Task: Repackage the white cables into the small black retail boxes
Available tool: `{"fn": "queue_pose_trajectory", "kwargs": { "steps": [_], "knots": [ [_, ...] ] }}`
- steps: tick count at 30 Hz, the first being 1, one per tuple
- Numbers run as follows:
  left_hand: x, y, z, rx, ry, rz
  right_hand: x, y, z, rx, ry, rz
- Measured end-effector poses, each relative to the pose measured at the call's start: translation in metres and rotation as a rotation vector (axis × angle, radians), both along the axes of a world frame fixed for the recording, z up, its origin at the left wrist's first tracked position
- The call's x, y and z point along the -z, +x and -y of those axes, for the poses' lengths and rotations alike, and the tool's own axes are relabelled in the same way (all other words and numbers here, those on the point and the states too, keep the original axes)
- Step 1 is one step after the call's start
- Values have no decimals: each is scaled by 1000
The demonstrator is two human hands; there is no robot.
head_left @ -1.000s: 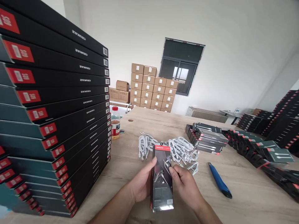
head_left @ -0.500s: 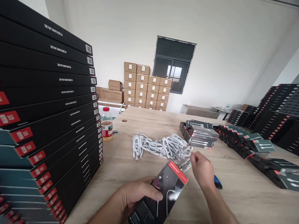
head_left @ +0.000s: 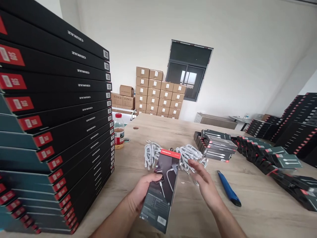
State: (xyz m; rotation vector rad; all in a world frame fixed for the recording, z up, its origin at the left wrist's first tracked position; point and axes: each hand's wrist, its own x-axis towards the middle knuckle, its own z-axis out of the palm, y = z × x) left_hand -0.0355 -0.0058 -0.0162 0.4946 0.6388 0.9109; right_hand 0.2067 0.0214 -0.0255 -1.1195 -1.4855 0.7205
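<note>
A black box with a red top band (head_left: 164, 195) is held in my left hand (head_left: 143, 190), the thumb lying across its printed face. The box stands tilted over the wooden table, partly covering the white cables (head_left: 189, 155) behind it. To the right of the box, my right hand (head_left: 204, 181) is open with its fingers apart, touching nothing that I can make out. A blue-handled tool (head_left: 229, 190) lies on the table to the right of that hand.
Tall stacked black boxes (head_left: 86, 124) rise at the left, beside a red-capped bottle (head_left: 119, 132). Smaller boxes (head_left: 216, 145) are piled beyond the tool, with rows of dark boxes (head_left: 262, 153) further right. Cartons (head_left: 155, 92) stand behind the table (head_left: 173, 125).
The box has swung more upright and moved slightly left in my left hand. My right hand has opened from a fist and shifted left. More of the blue tool shows.
</note>
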Motion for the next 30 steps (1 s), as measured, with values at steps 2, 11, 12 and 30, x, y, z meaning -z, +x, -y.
{"fn": "queue_pose_trajectory", "kwargs": {
  "steps": [2,11,12,30],
  "knots": [
    [3,5,1,47,-33,-38,-5,-12,10,-228,-70,-223],
    [8,22,-16,-179,453,-389,-4,-43,23,-381,-268,-120],
    [9,22,-17,-230,470,-461,-4,-43,21,-359,-239,-122],
    [-22,7,-12,-411,141,-106,-7,-62,46,-440,75,63]
  ]
}}
